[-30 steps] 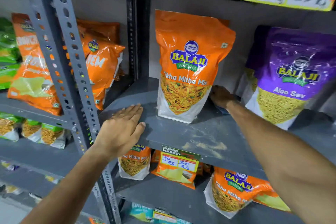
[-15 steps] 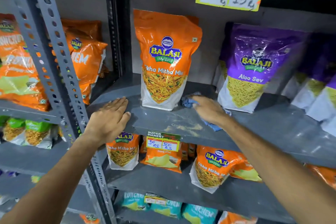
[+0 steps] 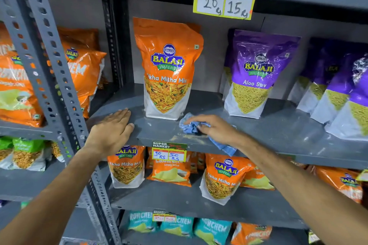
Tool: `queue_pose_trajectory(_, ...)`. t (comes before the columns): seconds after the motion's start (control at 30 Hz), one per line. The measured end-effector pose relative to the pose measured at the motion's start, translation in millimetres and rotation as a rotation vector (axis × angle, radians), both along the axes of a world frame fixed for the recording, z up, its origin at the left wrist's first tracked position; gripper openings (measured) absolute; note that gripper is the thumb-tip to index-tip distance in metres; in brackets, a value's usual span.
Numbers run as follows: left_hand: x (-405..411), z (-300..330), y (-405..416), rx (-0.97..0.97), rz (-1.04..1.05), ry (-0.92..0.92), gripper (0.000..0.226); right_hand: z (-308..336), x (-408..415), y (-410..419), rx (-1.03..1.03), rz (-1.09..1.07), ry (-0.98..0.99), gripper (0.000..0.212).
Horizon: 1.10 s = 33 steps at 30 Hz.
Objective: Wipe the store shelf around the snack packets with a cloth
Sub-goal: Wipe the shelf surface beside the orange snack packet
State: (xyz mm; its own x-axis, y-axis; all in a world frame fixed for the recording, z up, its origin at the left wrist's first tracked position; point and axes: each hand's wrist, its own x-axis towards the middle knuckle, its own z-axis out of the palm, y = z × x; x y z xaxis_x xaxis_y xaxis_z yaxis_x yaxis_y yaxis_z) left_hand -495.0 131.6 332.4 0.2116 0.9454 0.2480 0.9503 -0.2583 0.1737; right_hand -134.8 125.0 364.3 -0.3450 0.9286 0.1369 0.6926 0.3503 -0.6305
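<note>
A grey metal shelf (image 3: pixel 278 131) holds an upright orange snack packet (image 3: pixel 169 69) and, to its right, a purple snack packet (image 3: pixel 256 73). My right hand (image 3: pixel 217 128) presses a crumpled blue cloth (image 3: pixel 189 126) flat on the shelf, just in front of the orange packet's right corner. One end of the cloth hangs over the shelf's front edge. My left hand (image 3: pixel 111 131) lies flat on the shelf's left front corner, fingers together, holding nothing. Pale dust smears show on the shelf near the cloth.
More purple packets (image 3: pixel 342 93) stand at the right. A perforated grey upright (image 3: pixel 49 69) rises at the left, with orange packets (image 3: pixel 83 69) behind it. Price tags (image 3: pixel 226 0) hang from the shelf edges. Lower shelves (image 3: pixel 179 203) hold orange and teal packets.
My right hand has pulled the cloth from behind the orange packet forward to the shelf's front, then left toward the packet's corner. My left hand stays on the shelf corner.
</note>
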Motion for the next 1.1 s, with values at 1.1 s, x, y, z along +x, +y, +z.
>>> queue_pose_trajectory(1.1,2,2,-4,0.029,-0.009,0.010,0.078,51,-117,-12,0.122,0.250,-0.435,0.048)
